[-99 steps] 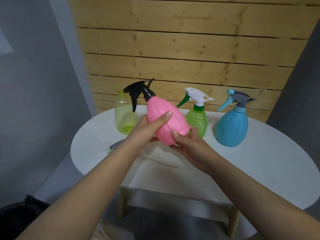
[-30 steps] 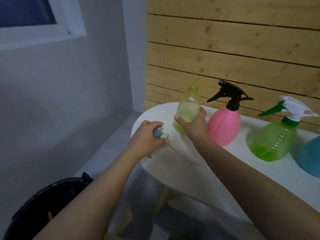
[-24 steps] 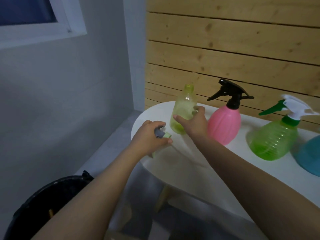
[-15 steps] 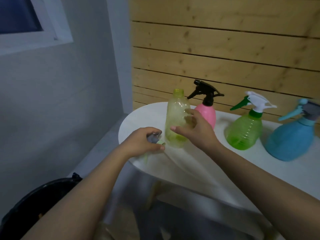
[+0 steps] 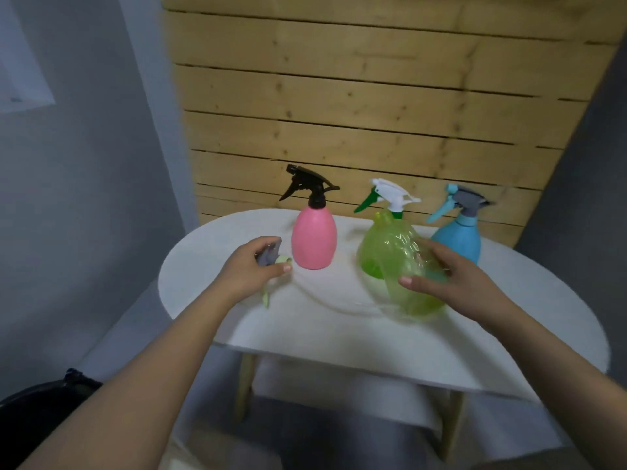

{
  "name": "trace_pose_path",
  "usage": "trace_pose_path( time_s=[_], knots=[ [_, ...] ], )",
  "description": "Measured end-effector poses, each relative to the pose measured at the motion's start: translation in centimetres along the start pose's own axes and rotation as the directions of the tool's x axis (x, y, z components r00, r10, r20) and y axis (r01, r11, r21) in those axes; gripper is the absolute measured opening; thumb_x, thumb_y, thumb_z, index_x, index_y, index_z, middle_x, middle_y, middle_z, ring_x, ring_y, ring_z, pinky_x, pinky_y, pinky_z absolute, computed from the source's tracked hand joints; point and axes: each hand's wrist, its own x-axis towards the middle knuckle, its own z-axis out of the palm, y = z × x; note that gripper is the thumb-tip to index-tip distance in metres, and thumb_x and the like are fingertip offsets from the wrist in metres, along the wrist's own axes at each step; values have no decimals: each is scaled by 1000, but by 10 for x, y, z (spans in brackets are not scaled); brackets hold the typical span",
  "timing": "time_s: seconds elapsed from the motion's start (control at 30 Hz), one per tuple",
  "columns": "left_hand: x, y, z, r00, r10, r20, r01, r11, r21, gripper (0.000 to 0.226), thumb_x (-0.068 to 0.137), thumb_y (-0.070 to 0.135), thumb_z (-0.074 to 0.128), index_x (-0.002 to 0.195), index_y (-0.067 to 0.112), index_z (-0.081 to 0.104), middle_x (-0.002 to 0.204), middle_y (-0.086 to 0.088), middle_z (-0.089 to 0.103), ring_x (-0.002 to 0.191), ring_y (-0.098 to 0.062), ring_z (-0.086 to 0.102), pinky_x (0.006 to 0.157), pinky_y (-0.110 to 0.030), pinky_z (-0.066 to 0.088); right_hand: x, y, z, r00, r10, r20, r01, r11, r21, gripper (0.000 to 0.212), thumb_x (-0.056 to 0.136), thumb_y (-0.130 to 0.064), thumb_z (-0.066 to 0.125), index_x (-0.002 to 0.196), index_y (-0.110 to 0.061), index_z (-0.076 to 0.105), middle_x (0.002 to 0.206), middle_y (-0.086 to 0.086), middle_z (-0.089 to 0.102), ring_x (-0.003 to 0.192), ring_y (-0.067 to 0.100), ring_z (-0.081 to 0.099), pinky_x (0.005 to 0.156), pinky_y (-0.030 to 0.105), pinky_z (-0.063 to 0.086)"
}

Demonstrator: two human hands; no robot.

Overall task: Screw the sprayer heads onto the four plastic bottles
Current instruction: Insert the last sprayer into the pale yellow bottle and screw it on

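Observation:
My right hand (image 5: 444, 271) grips a headless, see-through yellow-green bottle (image 5: 412, 290), tilted in front of the green bottle. My left hand (image 5: 252, 268) is closed on a loose grey and pale green sprayer head (image 5: 269, 257), its thin tube trailing across the white table (image 5: 339, 330). Three bottles stand at the back with heads on: a pink one (image 5: 314, 240) with a black sprayer, a green one (image 5: 371, 254) with a white and green sprayer, and a blue one (image 5: 459, 239) with a grey and light blue sprayer.
A wooden slat wall (image 5: 356, 106) rises right behind the table. A black bin (image 5: 37, 412) sits on the floor at the lower left. Grey walls flank both sides.
My right hand has carried the headless bottle from the left of the pink bottle across to the right, in front of the green one. My left hand keeps hold of the sprayer head.

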Motion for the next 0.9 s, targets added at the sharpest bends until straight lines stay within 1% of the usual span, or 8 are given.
trace_pose_path(
  time_s=[0.07,0.13,0.2,0.27,0.33,0.43,0.57,0.9],
  knots=[
    [2,-1,5,1000,-10,0,10,1000,-19,59,76,24,74,130,19,51,133,-1,53,116,-15,49,91,-26,38,-2,6,-11,1000,22,2,-22,999,40,62,60,-46,78,115,-51,51,108,-23,61,99,-11,56,78,11,43],
    [6,-1,13,1000,-20,-9,19,998,-59,55,78,26,73,129,20,52,128,-1,54,114,-18,51,89,-29,39,-2,14,-23,999,44,11,-44,998,48,55,61,-40,80,104,-57,49,102,-30,57,87,-25,53,66,0,41],
    [8,-2,16,998,-38,-48,34,995,-89,54,79,29,71,129,23,51,123,1,53,110,-18,50,86,-30,39,0,24,-26,997,61,41,-63,998,27,61,64,-35,81,116,-48,51,108,-23,59,95,-15,55,71,3,40],
    [11,-1,19,993,-61,-98,49,991,-127,53,80,30,69,129,23,51,122,2,52,111,-20,50,86,-32,39,3,33,-29,996,66,52,-66,998,-8,74,64,-33,82,131,-34,49,121,-14,56,110,1,52,85,15,39],
    [14,2,22,987,-72,-141,50,986,-159,53,81,31,68,130,22,50,122,1,52,109,-21,51,84,-33,39,6,38,-30,997,62,56,-61,998,-20,80,64,-34,83,135,-31,46,126,-12,53,118,7,48,92,22,36],
    [16,3,23,976,-88,-201,49,981,-188,52,82,32,67,130,23,49,126,-1,52,110,-22,51,83,-33,39,9,42,-29,997,64,47,-62,997,-37,79,64,-33,83,133,-34,45,124,-14,50,117,6,45,93,23,34],
    [16,2,22,965,-98,-242,55,983,-178,53,83,33,66,132,24,47,137,-4,49,121,-24,48,88,-34,40,14,45,-27,997,69,23,-68,996,-49,80,64,-32,84,133,-35,45,122,-13,49,114,7,44,91,23,33],
    [17,-4,16,954,-107,-279,51,978,-200,54,81,32,68,131,23,48,133,-5,54,115,-24,52,87,-32,41,20,46,-25,997,76,-23,-77,994,-72,80,63,-25,85,133,-34,45,118,-11,48,108,7,42,88,22,31]
  ],
)
